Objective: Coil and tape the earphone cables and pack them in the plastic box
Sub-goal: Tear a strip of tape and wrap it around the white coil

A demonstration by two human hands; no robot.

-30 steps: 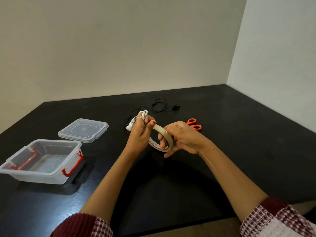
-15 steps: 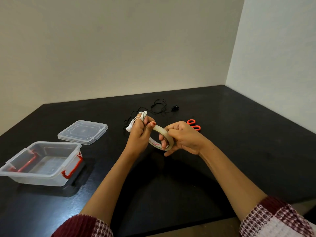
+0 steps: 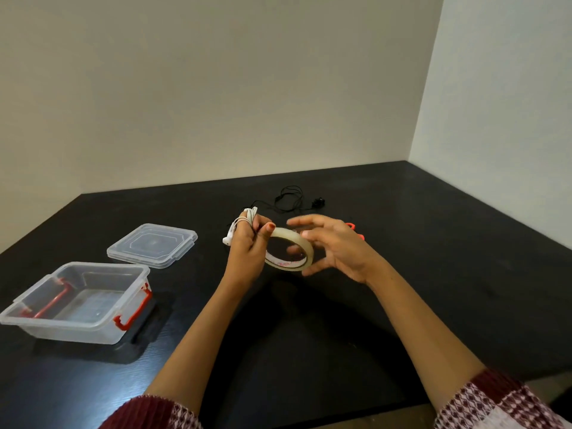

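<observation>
A white earphone cable (image 3: 246, 215) is coiled around the fingers of my left hand (image 3: 247, 252), which is closed on it, and one earbud hangs out at the left. That hand's thumb touches the left rim of a roll of clear tape (image 3: 289, 265) held upright above the table. My right hand (image 3: 340, 249) is on the roll's right side, blurred. Its upper fingers are spread over the rim, one finger shows through the hole and the thumb is under the roll. A black earphone cable (image 3: 289, 198) lies loose on the table behind the hands.
An open clear plastic box (image 3: 77, 331) with red latches stands at the left, its lid (image 3: 151, 244) flat on the black table (image 3: 433, 274) behind it. Orange-handled scissors (image 3: 351, 226) lie mostly hidden behind my right hand. Walls close off the back and right.
My right hand has opened from a closed grip on the tape roll, its fingers now spread over the rim. The roll has tilted flatter. My left hand has stayed put.
</observation>
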